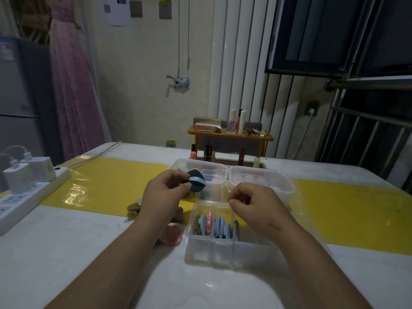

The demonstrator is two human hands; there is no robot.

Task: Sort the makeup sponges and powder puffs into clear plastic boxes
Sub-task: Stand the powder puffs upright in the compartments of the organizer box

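My left hand (pixel 166 192) pinches a dark teal powder puff (pixel 196 180) with a light blue ribbon, held above the table in front of the far left clear box (pixel 219 169). My right hand (pixel 252 202) hovers over the near clear box (pixel 223 244), fingers curled, holding nothing I can see. That near box holds several blue and pink puffs (pixel 217 225) standing on edge. A second far clear box (pixel 263 181) holds pale pink pieces. Loose puffs lie by my left arm: a pink one (pixel 172 234) and an olive one (pixel 133 207).
A white power strip (pixel 24 192) with chargers sits at the table's left edge. Lipsticks and bottles (pixel 208 152) stand behind the far boxes, under a small wooden shelf (pixel 229 134). A yellow strip (pixel 104 184) crosses the white table.
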